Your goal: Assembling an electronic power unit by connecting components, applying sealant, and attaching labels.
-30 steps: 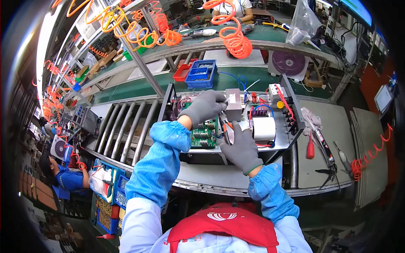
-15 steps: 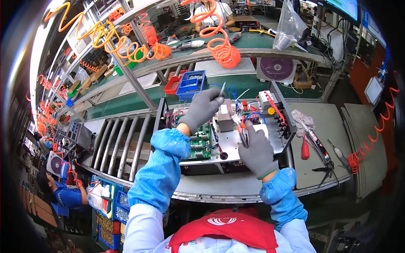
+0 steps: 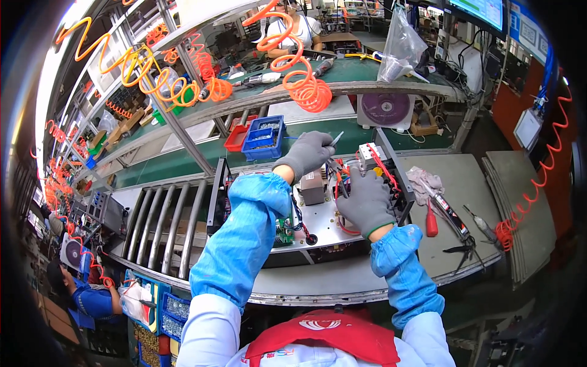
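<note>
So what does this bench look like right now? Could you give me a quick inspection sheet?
Surface: grey workbench beside a roller conveyor.
Job's things: open metal chassis with a green circuit board and red wires.
Clutter: red-handled screwdriver, black pliers, crumpled rag, blue parts bin, red tray.
Grippers: left hand, grey-gloved, pinches a thin metal tool; right hand rests on the wiring.
Cables: orange coiled hoses hang overhead.
Surroundings: a fan on the shelf; another person at lower left.
</note>
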